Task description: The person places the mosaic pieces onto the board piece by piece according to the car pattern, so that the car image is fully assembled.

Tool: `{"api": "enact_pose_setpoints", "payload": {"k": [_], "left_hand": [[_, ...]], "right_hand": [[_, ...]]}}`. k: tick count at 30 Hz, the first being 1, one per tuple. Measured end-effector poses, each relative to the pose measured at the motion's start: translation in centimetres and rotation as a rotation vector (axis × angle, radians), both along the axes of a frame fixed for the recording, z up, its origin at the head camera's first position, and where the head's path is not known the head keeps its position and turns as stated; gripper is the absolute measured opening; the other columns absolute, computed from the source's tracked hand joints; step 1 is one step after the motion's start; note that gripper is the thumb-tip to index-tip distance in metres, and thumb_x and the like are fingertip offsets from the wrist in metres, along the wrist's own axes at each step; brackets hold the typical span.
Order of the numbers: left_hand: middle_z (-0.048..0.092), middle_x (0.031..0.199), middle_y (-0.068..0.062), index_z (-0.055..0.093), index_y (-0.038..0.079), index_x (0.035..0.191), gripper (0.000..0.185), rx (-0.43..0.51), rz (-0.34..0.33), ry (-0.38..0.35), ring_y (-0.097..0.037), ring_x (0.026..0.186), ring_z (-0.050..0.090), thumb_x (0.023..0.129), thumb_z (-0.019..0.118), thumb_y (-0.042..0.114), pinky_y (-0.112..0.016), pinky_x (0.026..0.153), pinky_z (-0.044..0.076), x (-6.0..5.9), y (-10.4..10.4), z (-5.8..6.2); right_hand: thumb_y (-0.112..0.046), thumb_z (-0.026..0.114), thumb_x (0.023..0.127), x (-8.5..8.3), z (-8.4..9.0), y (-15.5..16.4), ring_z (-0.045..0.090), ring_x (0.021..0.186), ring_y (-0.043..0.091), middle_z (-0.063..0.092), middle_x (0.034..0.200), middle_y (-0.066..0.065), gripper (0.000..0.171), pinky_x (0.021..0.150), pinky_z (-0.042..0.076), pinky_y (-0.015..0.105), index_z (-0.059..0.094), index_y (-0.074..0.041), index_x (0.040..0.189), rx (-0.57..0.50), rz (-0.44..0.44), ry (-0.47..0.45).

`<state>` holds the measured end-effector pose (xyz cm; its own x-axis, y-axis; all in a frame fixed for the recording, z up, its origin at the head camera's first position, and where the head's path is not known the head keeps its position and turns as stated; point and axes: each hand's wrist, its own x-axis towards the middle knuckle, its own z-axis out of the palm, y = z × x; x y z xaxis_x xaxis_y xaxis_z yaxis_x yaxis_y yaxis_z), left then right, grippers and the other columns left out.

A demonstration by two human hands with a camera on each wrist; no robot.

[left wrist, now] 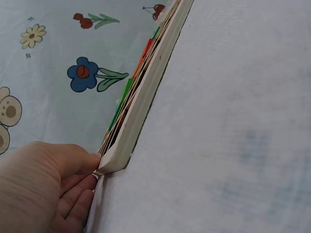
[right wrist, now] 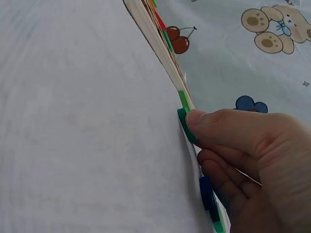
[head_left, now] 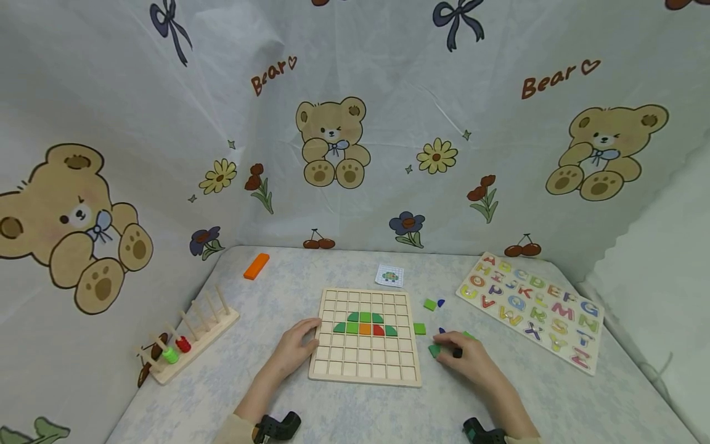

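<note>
Left hand (head_left: pixel 296 348) at the left edge of the wooden grid board (head_left: pixel 364 364), thumb and fingers curled about its near-left edge, holding it flat on the table (head_left: pixel 222 394); same grip seen in the left wrist view (left wrist: pixel 43 187) at the board's corner (left wrist: pixel 116 160). Right hand (head_left: pixel 471 357) just right of the board, fingers bent over a green tile (head_left: pixel 434 350), thumb tip pressing on it in the right wrist view (right wrist: pixel 186 127), a dark blue piece (right wrist: pixel 205 191) under the lower fingers. On the board, a row of green, orange and red tiles (head_left: pixel 364 325). Loose green tiles (head_left: pixel 429 304) nearby; alphabet puzzle (head_left: pixel 532 308) far right; peg rack (head_left: pixel 191 336) far left; orange block (head_left: pixel 256 266) and small card (head_left: pixel 390 275) behind.
</note>
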<state>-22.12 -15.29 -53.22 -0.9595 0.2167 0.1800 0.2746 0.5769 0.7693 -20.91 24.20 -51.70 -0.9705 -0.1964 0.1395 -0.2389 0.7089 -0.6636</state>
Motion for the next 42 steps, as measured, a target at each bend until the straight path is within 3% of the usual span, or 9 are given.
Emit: {"api": "enact_pose_setpoints", "payload": {"k": [7,12,18,42], "left_hand": [[0.049,0.137,-0.011,0.052,0.003,0.134,0.046,-0.001,-0.006,0.006,-0.027,0.128,0.042,0.090,0.063,0.007,-0.044,0.104,0.036,-0.2,-0.1,-0.2],[0.048,0.137,-0.011,0.052,0.003,0.134,0.046,-0.004,-0.009,0.009,-0.027,0.128,0.042,0.090,0.063,0.008,-0.045,0.104,0.036,-0.2,-0.2,-0.4],[0.048,0.138,-0.010,0.052,0.004,0.134,0.045,-0.008,-0.003,0.001,-0.027,0.128,0.042,0.090,0.063,0.009,-0.045,0.104,0.036,-0.2,-0.1,-0.4],[0.047,0.138,-0.012,0.052,0.003,0.135,0.046,0.007,-0.014,-0.005,-0.028,0.129,0.041,0.091,0.062,0.009,-0.045,0.105,0.034,-0.2,-0.3,-0.4]], "right_hand": [[-0.008,0.077,0.077,-0.1,-0.2,0.0,0.059,0.093,0.016,0.066,0.099,-0.005,0.026,0.081,0.050,0.036,0.071,-0.011,0.103,0.050,-0.028,0.055],[-0.008,0.079,0.075,0.0,-0.4,-0.5,0.059,0.091,0.015,0.066,0.098,-0.006,0.030,0.080,0.050,0.036,0.071,-0.010,0.104,0.044,0.020,0.127],[-0.009,0.079,0.075,0.0,-0.4,-1.1,0.059,0.100,0.017,0.065,0.103,-0.006,0.033,0.089,0.049,0.038,0.070,-0.011,0.107,0.005,0.051,0.081],[-0.006,0.078,0.076,0.1,-0.4,-2.0,0.058,0.099,0.016,0.064,0.103,-0.006,0.029,0.086,0.050,0.038,0.070,-0.013,0.104,0.034,0.070,0.124]]}}
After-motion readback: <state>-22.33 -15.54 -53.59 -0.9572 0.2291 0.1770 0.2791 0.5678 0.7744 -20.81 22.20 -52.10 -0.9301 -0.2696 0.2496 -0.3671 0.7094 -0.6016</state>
